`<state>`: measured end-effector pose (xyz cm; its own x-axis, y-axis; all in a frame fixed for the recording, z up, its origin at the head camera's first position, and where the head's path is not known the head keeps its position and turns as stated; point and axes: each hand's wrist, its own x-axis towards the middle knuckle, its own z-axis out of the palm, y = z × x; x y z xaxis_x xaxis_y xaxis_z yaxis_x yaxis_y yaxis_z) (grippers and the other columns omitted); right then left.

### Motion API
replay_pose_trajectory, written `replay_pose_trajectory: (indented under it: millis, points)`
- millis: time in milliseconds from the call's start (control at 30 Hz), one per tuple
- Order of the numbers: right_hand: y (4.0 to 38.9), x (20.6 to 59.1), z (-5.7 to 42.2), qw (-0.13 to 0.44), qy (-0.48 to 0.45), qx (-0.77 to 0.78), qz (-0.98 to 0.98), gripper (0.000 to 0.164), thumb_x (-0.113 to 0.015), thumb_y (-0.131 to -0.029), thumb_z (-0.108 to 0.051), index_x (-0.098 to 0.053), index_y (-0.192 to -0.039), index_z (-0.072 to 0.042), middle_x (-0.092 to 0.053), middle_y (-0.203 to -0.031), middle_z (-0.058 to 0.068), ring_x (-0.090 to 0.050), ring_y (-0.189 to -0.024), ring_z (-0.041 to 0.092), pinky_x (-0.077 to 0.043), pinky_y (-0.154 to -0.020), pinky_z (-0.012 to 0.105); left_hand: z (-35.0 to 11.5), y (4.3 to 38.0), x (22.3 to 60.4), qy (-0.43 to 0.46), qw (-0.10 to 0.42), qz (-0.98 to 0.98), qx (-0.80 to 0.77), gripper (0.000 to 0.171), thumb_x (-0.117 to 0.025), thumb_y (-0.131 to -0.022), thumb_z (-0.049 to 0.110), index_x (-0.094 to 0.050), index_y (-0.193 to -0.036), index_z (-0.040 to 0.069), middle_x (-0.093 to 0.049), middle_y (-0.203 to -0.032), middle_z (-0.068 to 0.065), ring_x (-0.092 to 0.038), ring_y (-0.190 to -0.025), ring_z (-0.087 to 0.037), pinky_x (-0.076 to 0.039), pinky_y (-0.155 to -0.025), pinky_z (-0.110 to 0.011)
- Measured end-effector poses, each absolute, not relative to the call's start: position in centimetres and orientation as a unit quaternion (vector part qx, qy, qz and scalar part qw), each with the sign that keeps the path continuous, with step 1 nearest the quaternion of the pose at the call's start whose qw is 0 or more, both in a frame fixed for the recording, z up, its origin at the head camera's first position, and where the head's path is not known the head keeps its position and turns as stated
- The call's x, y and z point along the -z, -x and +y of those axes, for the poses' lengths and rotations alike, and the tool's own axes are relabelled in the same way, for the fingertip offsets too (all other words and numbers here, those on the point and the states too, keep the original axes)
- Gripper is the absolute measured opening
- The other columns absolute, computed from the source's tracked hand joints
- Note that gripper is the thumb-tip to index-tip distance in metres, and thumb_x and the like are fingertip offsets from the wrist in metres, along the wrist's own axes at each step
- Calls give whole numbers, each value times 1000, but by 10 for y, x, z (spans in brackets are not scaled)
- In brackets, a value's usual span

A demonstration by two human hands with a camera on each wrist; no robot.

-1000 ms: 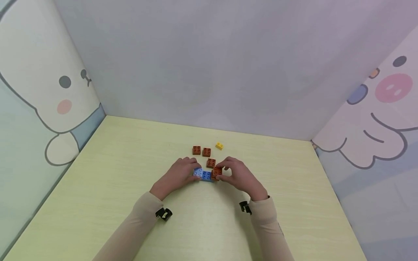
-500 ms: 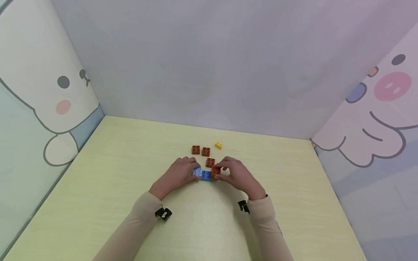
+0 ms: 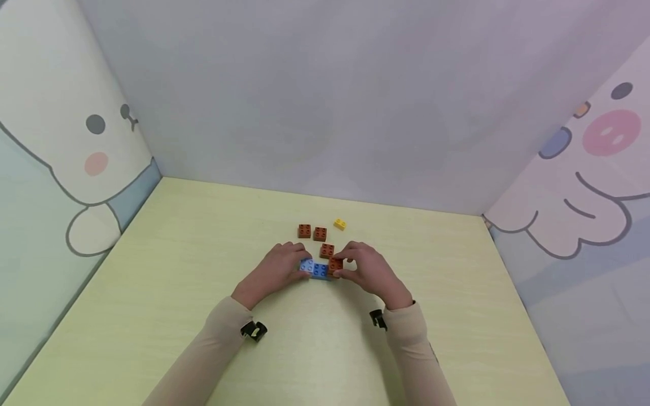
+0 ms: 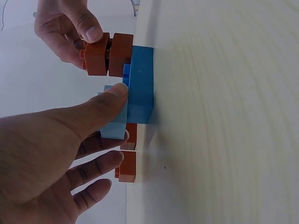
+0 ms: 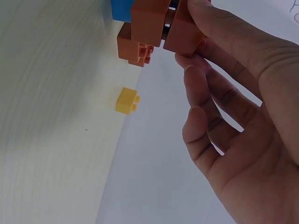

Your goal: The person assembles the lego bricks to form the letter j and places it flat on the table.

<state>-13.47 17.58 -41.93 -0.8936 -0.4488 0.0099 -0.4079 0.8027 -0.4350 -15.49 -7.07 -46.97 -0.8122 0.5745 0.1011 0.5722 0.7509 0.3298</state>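
Right hand [image 5: 252, 140] pinches upper brown brick [image 5: 183, 35], thumb against fingers. Lower brown brick [image 5: 149, 22] just under the grip, slim gap between. Blue brick [image 5: 121, 10] below that, cropped. Other brown bricks [image 5: 127, 43] beyond the grip; yellow brick [image 5: 125, 101] on table [image 5: 51, 121], apart from it.

The right hand [image 3: 372, 269] has shifted slightly toward the left edge of the table [image 3: 304, 349], bringing the upper red-brown, square, four-stud plastic brick [image 3: 336, 265] more squarely over the lower red-brown plastic brick [image 4: 120, 55].
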Motion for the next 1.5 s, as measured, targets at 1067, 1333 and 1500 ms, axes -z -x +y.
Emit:
replay_pose_trajectory:
  millis: [1067, 1333, 1500]
  points:
    - [138, 424, 173, 44, 213, 207, 954, 32, -83, -86, -28, -79, -115, -15, -73, -105, -1, -65, -98, 20, -54, -87, 37, -70, 157, 468, -300, 21, 936, -180, 41, -77, -90, 39, -72, -121, 14, -69, -114, -1, -62, -101, -20, -51, -88, -41]
    - [139, 427, 176, 50, 218, 238, 945, 31, -82, -87, -28, -78, -115, -16, -73, -109, -1, -65, -101, 22, -53, -87, 38, -71, 157, 467, -297, 23, 937, -184, 40, -77, -89, 38, -72, -121, 14, -69, -114, -1, -61, -101, -20, -50, -88, -41]
    - [141, 429, 178, 57, 221, 246, 942, 30, -82, -87, -28, -77, -114, -16, -72, -107, -2, -65, -101, 24, -53, -87, 38, -71, 157, 467, -298, 21, 936, -185, 39, -78, -89, 38, -73, -120, 14, -70, -112, -1, -62, -100, -20, -50, -87, -41]
